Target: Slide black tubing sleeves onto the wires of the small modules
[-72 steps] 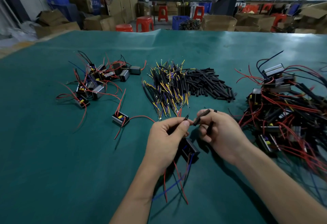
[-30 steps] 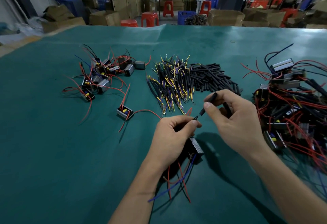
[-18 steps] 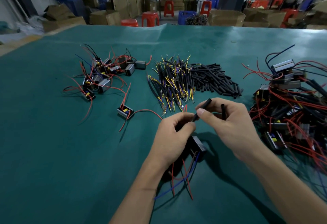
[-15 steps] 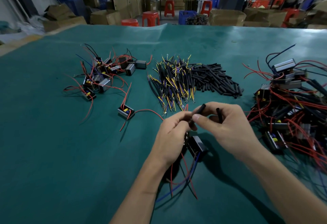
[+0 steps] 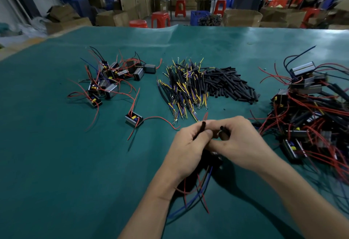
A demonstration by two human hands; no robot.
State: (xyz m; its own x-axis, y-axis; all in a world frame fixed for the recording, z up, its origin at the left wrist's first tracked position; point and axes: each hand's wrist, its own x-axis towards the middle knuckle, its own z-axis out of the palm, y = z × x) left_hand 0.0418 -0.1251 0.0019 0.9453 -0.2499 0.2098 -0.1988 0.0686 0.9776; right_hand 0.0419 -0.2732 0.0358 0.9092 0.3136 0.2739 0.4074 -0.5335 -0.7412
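Observation:
My left hand (image 5: pixel 186 151) and my right hand (image 5: pixel 239 142) meet over the green mat. Between the left thumb and fingers a black sleeve (image 5: pixel 202 127) stands up, threaded on a wire of the small module (image 5: pixel 215 160) that hangs mostly hidden under both hands. Its red and blue wires (image 5: pixel 203 187) trail toward me. My right hand pinches at the sleeve's lower end and also holds a second black sleeve (image 5: pixel 223 132) in its curled fingers. A heap of loose black sleeves (image 5: pixel 228 84) lies beyond the hands.
A bundle of yellow and purple tipped sleeved wires (image 5: pixel 184 87) lies left of the sleeve heap. Small modules with red wires (image 5: pixel 111 80) are piled at the far left, one module (image 5: pixel 134 119) apart from them. A large tangle of modules and wires (image 5: pixel 313 114) fills the right side.
My hands have come together and the sleeve has slid down over the wire, into my left hand's grip. The module has swung under my hands.

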